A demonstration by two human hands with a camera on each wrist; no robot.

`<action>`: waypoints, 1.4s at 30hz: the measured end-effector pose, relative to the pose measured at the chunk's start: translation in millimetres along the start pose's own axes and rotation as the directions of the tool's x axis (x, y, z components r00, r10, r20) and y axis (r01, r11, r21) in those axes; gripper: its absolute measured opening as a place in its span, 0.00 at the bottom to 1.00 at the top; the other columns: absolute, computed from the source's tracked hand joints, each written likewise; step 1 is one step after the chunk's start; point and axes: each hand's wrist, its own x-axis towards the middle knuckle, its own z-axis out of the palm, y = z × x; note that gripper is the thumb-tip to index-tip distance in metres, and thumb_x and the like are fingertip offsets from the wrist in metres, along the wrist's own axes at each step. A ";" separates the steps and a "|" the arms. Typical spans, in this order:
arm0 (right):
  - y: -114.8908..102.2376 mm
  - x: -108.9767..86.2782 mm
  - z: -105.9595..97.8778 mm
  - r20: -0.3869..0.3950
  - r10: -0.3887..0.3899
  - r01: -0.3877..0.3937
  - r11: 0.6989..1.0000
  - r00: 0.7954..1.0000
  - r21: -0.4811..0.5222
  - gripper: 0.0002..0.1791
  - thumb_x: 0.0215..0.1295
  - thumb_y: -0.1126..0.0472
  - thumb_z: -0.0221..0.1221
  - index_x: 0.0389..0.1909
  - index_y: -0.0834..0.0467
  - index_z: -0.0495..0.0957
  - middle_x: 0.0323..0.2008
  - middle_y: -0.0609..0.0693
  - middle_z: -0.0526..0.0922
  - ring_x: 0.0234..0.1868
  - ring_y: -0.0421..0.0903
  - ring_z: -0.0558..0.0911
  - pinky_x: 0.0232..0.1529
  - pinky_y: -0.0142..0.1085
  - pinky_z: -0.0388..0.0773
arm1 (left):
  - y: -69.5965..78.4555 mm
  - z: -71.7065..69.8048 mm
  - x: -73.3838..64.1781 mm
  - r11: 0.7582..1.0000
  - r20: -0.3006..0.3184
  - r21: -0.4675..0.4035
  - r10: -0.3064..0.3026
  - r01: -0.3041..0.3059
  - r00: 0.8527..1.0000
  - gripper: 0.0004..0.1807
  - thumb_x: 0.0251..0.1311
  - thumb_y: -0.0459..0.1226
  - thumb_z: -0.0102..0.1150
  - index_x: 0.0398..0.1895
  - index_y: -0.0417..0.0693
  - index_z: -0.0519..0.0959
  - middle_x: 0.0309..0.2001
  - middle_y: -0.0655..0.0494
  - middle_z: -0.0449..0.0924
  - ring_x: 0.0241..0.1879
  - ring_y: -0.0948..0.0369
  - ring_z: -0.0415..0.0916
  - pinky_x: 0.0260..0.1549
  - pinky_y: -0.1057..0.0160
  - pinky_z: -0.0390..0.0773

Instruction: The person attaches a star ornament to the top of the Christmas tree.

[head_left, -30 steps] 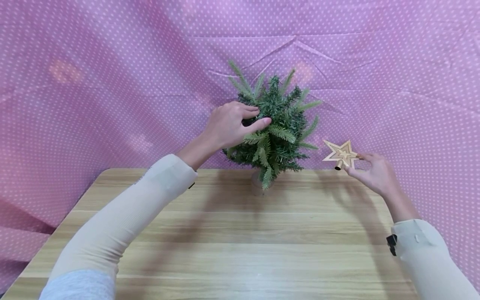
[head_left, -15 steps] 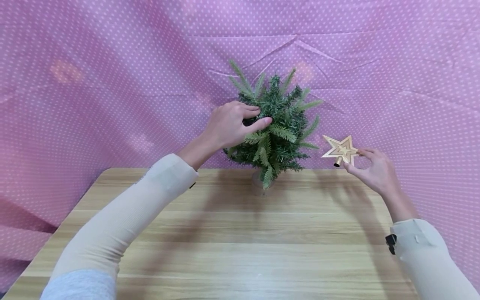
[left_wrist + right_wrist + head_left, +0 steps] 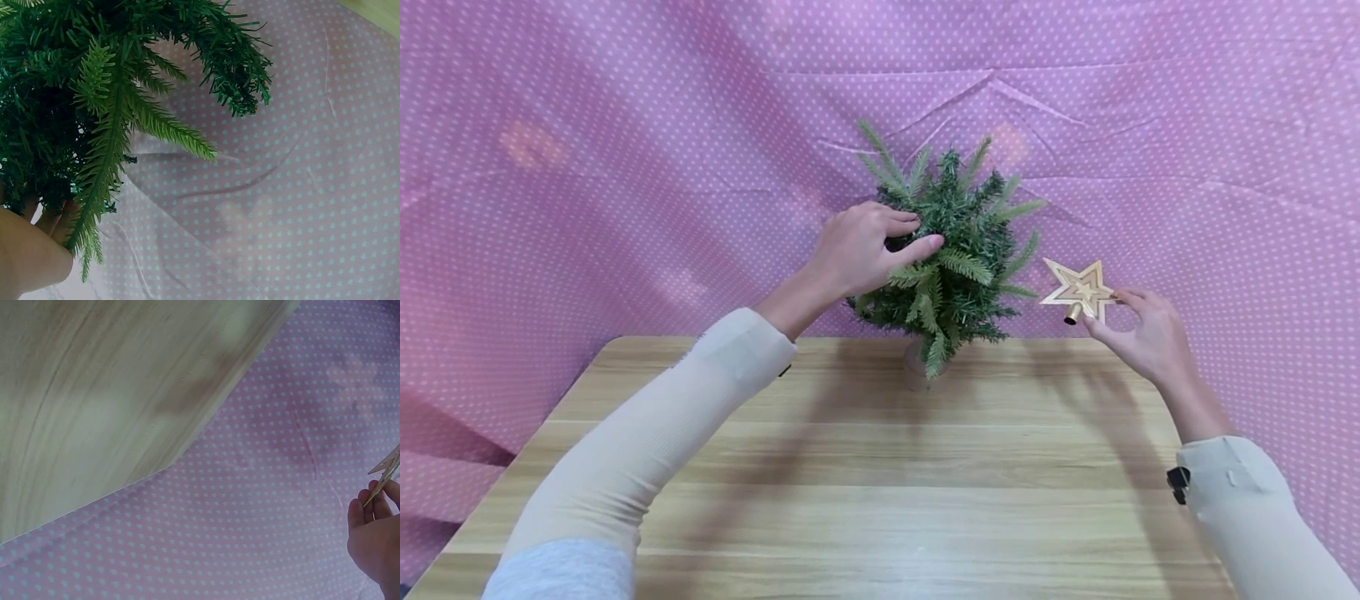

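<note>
A small green artificial Christmas tree [image 3: 973, 237] stands upright at the back of the table, its pale base [image 3: 917, 367] partly covered by low branches. From the left, my left hand [image 3: 859, 250] grips the foliage at its upper front, thumb in front and fingertips among the needles. In the left wrist view, branches [image 3: 112, 106] cover most of that hand [image 3: 34, 256]. To the tree's right, my right hand [image 3: 1153, 337] pinches a gold star tree topper [image 3: 1082, 289] by its right side, with its short tube socket [image 3: 1072, 314] pointing down. The right wrist view catches the star [image 3: 389, 469] edge-on.
The wooden table [image 3: 917, 475] spreads out in front of the tree. Behind it and at both sides hangs a pink dotted cloth [image 3: 700, 125] with creases. The table's back right corner [image 3: 165, 464] shows in the right wrist view.
My right hand has raised the star topper a little and tilted it slightly. The left hand and the tree have stayed where they were.
</note>
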 end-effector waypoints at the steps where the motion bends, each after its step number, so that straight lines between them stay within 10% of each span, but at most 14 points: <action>1: -1.0 0.3 -0.6 -0.003 0.001 -0.001 1.000 1.000 0.004 0.39 0.62 0.46 0.67 0.63 0.72 0.73 0.62 0.73 0.73 0.63 0.73 0.68 0.62 0.68 0.61 | 0.0 -0.2 0.2 1.000 -0.001 0.000 0.002 -0.002 1.000 0.35 0.69 0.68 0.46 0.61 0.55 0.82 0.64 0.63 0.78 0.66 0.56 0.71 0.62 0.52 0.72; 42: -44.6 10.9 -30.1 -0.161 -0.025 0.035 0.998 0.987 0.057 0.35 0.59 0.48 0.69 0.59 0.70 0.78 0.61 0.68 0.77 0.64 0.69 0.71 0.64 0.64 0.63 | -0.1 0.0 -0.5 1.000 -0.002 0.008 0.010 -0.010 1.000 0.34 0.69 0.67 0.47 0.61 0.55 0.82 0.62 0.62 0.79 0.62 0.53 0.75 0.48 0.56 0.79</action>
